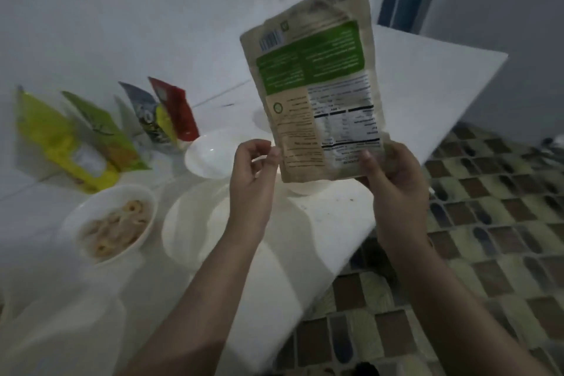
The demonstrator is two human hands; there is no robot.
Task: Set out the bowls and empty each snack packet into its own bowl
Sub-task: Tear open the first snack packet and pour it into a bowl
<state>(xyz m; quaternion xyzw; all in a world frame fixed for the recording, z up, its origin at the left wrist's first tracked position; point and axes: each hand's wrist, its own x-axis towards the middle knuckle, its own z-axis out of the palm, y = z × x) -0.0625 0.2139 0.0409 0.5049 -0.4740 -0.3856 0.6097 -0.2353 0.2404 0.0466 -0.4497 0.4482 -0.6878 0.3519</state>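
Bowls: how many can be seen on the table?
4: one with ring snacks front left, an empty one beside it, another behind, and one partly hidden under the held packet. More may be hidden.

A tan pouch (317, 85) with a green label and upside-down print is held upright in the air over the table's right edge. Four white bowls sit below: one (106, 223) holding ring snacks, an empty one (189, 223) beside it, another (210, 152) behind, and one (305, 188) under the pouch. Four packets (100, 131) lean along the wall edge.
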